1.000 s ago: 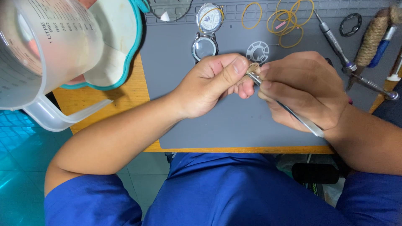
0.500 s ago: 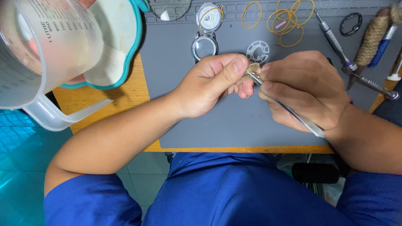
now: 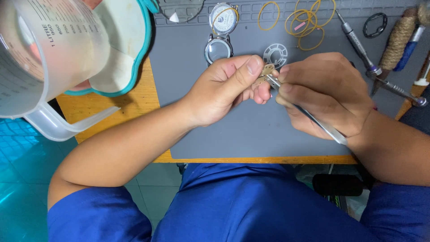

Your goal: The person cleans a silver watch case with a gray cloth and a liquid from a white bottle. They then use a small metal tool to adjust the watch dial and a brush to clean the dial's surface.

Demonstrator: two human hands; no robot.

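Barely any change over the last second, tbh. Going left to right: clear measuring jug (image 3: 40, 58) still parked off the left edge of the grey mat (image 3: 233, 134), teal-rimmed white dish (image 3: 123, 49) just behind it. Left hand (image 3: 219, 92) in the same spot over the middle of the mat, thumb and forefinger closed narrow on a small brass-coloured watch part (image 3: 267, 71). Steel tweezers (image 3: 304, 112) still touching that part at the tip, right hand (image 3: 324, 94) wrapped around them in a pinch, same angle as before. Watch case (image 3: 218, 47) and white toothed ring (image 3: 275, 54) untouched near the far edge, yellow rubber bands (image 3: 309, 22) and screwdrivers (image 3: 358, 42) toward the far right corner. Looked like slow fiddly work on the part, not a new step. Exact detail on the part too small to tell.
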